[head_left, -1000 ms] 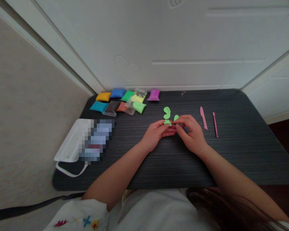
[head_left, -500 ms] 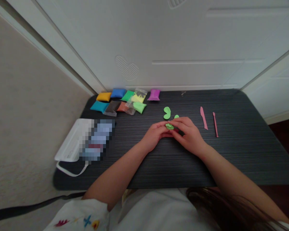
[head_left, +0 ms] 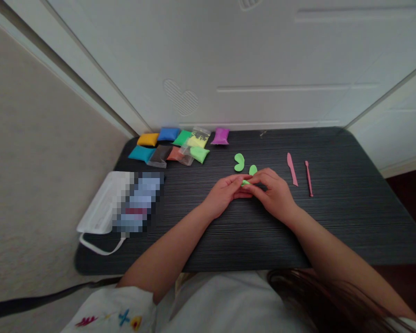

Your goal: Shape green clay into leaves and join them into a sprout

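Note:
My left hand (head_left: 223, 194) and my right hand (head_left: 272, 193) meet over the middle of the dark table (head_left: 350, 217). Together their fingertips pinch a small lump of light green clay (head_left: 245, 183), most of it hidden by the fingers. Just beyond the hands a flat green heart-shaped clay piece (head_left: 239, 162) lies on the table. A smaller green clay piece (head_left: 253, 169) sits beside it, close to my right fingertips.
Several coloured clay packets (head_left: 180, 144) lie at the back left, a purple one (head_left: 221, 136) apart from them. A white case (head_left: 106, 208) sits at the left edge. Two pink modelling tools (head_left: 292, 169) (head_left: 308, 178) lie to the right. A white door stands behind.
The fingers have closed more tightly over the green lump, which shows less than before. Both hands stay in the same spot.

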Demonstrator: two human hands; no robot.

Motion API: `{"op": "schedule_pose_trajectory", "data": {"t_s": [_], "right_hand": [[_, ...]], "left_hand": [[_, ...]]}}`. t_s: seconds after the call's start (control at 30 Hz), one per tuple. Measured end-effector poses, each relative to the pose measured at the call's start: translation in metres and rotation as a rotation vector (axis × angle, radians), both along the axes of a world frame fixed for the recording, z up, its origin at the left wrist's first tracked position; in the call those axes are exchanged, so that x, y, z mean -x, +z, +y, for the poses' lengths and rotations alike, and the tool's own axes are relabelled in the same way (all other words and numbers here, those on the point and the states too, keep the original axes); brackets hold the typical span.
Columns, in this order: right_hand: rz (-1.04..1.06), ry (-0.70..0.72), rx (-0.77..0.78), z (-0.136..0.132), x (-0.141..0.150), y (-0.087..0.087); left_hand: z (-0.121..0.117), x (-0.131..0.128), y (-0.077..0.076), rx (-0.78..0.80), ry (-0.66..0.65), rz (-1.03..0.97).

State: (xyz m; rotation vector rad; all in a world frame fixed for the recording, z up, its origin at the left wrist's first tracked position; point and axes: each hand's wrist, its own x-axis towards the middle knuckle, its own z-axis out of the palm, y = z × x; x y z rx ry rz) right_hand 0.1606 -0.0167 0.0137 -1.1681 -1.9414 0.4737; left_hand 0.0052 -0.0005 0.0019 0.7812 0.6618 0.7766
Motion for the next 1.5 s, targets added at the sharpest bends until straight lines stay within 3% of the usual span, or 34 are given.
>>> {"op": "schedule_pose_trajectory", "data": {"t_s": [0.3,0.63,0.97,1.13,1.5], "right_hand": [[0.086,0.109,0.141,0.0014,0.0007,0.0012],[0.071,-0.113,0.058,0.0015,0.0027,-0.0016],[0.078,-0.052,0.088,0.0031,0.0001,-0.0001],[0.109,0.023,0.106,0.0010,0.0001,0.0032],[0.162,-0.032,0.059,-0.0013,0.0007,0.0066]], "left_hand": [[0.0013,0.0009,0.0006,0.051,-0.003,0.003],[0.0034,0.0063,0.0023,0.052,-0.094,-0.015],[0.0010,0.0058,0.0024,0.048,-0.138,-0.009],[0.0038,0.0057,0.0034,0.039,-0.064,-0.008],[0.0042,0.0050,0.0078,0.084,0.013,-0.103]]}}
